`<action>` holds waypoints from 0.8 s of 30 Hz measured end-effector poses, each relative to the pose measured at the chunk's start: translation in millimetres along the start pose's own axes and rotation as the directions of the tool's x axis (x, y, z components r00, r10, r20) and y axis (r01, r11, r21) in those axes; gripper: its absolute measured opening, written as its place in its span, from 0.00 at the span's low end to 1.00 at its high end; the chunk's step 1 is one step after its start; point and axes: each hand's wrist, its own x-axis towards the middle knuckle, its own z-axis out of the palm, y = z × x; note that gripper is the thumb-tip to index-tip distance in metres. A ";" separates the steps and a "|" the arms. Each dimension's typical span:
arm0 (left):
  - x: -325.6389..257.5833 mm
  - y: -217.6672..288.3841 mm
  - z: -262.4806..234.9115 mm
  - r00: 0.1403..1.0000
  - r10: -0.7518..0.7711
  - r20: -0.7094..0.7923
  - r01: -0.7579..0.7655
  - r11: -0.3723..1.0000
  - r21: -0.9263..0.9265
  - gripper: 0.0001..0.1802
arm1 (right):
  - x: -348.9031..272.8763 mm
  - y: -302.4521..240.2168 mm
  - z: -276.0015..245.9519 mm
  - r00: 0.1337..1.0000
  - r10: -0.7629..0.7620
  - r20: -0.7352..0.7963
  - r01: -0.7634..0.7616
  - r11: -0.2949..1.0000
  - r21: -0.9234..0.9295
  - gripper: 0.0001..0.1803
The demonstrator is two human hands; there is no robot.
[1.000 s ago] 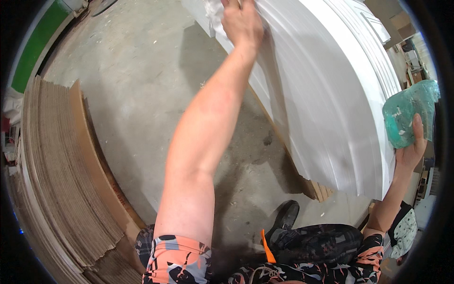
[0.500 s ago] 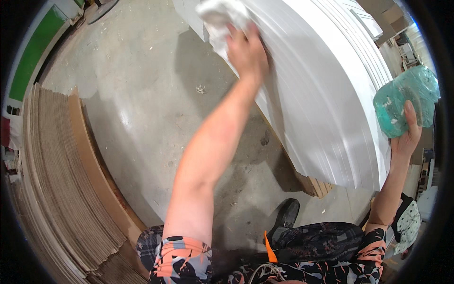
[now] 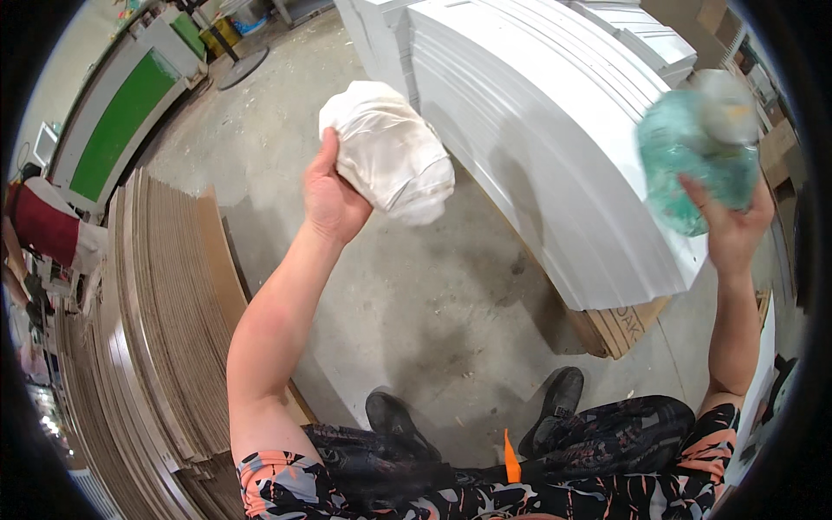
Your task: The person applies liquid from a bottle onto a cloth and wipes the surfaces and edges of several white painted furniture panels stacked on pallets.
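Folded and bunched, a white cloth rests in my left hand, the thumb lying over its near left edge. That hand is held up over the floor, apart from the stack of white panels. My right hand is wrapped round a green translucent plastic bottle, raised by the right end of the panels. The bottle is tilted and its upper end is blurred by motion. The panels are long, with grooved edges, and are piled on a wooden support.
On the left stands a tall stack of brown boards. Beyond it are a green and white cabinet and a round black stand base. A person in a dark red top is at the far left. My shoes are on the concrete floor.
My left hand has lifted the cloth off the white panels and brought it left and nearer. My right hand has moved the bottle slightly left and up.
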 end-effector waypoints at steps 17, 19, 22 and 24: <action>-58.0 -26.6 99.8 0.979 -0.201 0.042 0.190 0.963 0.190 0.25 | 25.5 -32.0 44.9 0.714 -0.682 0.158 0.622 0.516 -0.589 0.19; -57.7 -33.2 99.8 0.971 -0.238 0.025 0.229 0.955 0.188 0.25 | 28.1 -33.1 44.8 0.682 -0.712 0.169 0.639 0.466 -0.612 0.17; -57.8 -38.7 103.0 0.959 -0.278 0.048 0.265 0.946 0.188 0.25 | 40.4 -29.7 44.5 0.586 -0.790 0.182 0.667 0.342 -0.662 0.17; -55.8 -43.6 106.4 0.953 -0.296 0.063 0.280 0.942 0.184 0.25 | 49.3 -29.5 43.3 0.533 -0.821 0.207 0.680 0.269 -0.682 0.16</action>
